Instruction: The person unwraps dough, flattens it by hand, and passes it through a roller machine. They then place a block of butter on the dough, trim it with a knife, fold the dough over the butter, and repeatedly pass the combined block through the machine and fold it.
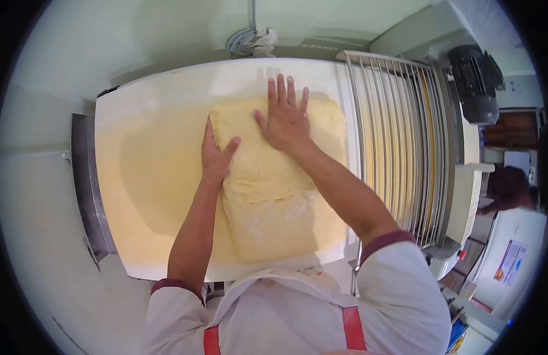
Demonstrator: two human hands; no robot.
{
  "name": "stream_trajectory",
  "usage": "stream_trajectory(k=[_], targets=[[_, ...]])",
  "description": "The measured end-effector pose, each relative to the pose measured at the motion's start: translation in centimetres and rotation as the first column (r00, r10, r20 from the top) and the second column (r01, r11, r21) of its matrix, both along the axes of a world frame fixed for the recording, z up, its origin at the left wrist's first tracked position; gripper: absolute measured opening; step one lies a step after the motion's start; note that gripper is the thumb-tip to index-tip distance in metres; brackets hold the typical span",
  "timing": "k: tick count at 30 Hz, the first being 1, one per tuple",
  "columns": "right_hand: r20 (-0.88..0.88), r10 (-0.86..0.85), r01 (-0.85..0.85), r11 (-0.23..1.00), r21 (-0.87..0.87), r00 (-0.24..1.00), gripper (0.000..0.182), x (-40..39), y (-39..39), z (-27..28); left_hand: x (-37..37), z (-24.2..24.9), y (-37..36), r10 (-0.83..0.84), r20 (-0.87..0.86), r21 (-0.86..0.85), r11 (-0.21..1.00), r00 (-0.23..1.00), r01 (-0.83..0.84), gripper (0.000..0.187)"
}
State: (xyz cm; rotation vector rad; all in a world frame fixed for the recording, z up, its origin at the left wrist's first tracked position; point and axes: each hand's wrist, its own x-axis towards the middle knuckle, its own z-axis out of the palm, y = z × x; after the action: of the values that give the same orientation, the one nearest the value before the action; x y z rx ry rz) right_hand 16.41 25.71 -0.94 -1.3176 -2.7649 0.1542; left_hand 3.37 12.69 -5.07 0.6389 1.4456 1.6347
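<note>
A big slab of pale yellow dough (274,228) lies on the white work table (132,248), with a folded edge running across its middle and a dusting of flour below it. My left hand (216,155) presses against the left side of the dough, its thumb resting on the top edge and its other fingers along the side, partly hidden. My right hand (286,118) lies flat on the far part of the dough, fingers spread and pointing toward the wall. Nothing is gripped in the right hand.
Right of the table stands a machine with a metal bar guard (392,148) over its bed and a black motor (475,83) at its far side. A grey coiled hose with a cloth (250,42) hangs at the wall. A blurred dark figure (511,188) shows at the far right.
</note>
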Motion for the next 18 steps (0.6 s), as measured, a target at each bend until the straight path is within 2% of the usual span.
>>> stream_trajectory(k=[4, 6, 9, 12, 15, 16, 18], targets=[[-0.014, 0.016, -0.016, 0.999, 0.030, 1.000, 0.080, 0.8, 0.1, -0.3, 0.1, 0.6, -0.4, -0.026, 0.045, 0.020, 0.999, 0.999, 0.025, 0.077], [0.017, 0.042, -0.043, 0.999, 0.033, 0.999, 0.080, 1.1, 0.2, 0.0, 0.2, 0.8, -0.6, -0.016, -0.005, 0.003, 1.000, 1.000, 0.016, 0.075], [0.133, -0.082, 0.075, 0.996, 0.053, 0.988, 0.079, 5.0, 2.5, 0.5, 0.1, 0.6, -0.4, -0.014, -0.042, -0.003, 1.000, 0.999, 0.014, 0.074], [0.028, -0.072, 0.070, 0.996, 0.059, 0.997, 0.080, 4.4, 2.5, -0.6, -0.1, 0.2, 0.2, 0.003, -0.029, -0.009, 1.000, 1.000, -0.004, 0.074], [-0.003, -0.050, 0.051, 0.997, 0.050, 0.999, 0.079, 4.8, 2.6, -0.9, 0.4, 0.8, -0.1, -0.026, 0.043, 0.014, 1.000, 0.999, 0.026, 0.075], [0.023, -0.042, 0.040, 0.998, 0.056, 0.999, 0.079, 5.2, 2.6, -0.6, 0.4, 1.3, -0.4, -0.034, 0.067, 0.025, 0.999, 0.997, 0.032, 0.075], [0.057, -0.021, 0.018, 0.998, 0.059, 0.998, 0.078, 5.9, 3.5, -0.3, 0.3, 0.5, -0.5, 0.001, -0.010, -0.003, 1.000, 1.000, -0.001, 0.072]])
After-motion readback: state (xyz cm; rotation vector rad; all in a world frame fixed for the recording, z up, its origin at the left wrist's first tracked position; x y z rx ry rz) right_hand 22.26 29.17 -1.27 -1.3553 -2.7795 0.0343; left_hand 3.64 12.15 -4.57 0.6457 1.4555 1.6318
